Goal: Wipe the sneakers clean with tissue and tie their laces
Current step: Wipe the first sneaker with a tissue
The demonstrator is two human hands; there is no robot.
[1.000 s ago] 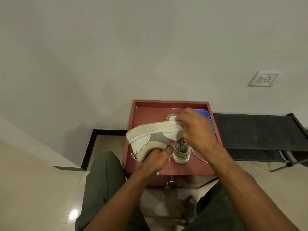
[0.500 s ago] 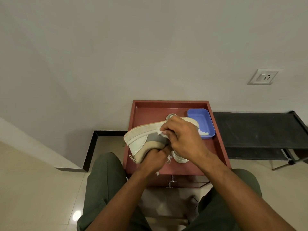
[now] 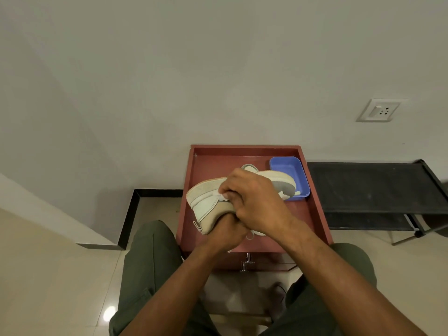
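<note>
Head view: wiping judged underway, laces untied — sneaker [image 3: 206,202] is gripped from below by left hand [image 3: 226,232], tissue [image 3: 222,196] is pinched against it by right hand [image 3: 254,202].

Right hand [image 3: 257,200] is way further left on the sneaker [image 3: 208,202] now. It was up by the toe end, now it's got the tissue [image 3: 221,196] pressed near the heel side. That uncovers the grey toe part and the blue tub [image 3: 289,175] behind it. Sneaker's tipped a bit more sole-up too.
</note>
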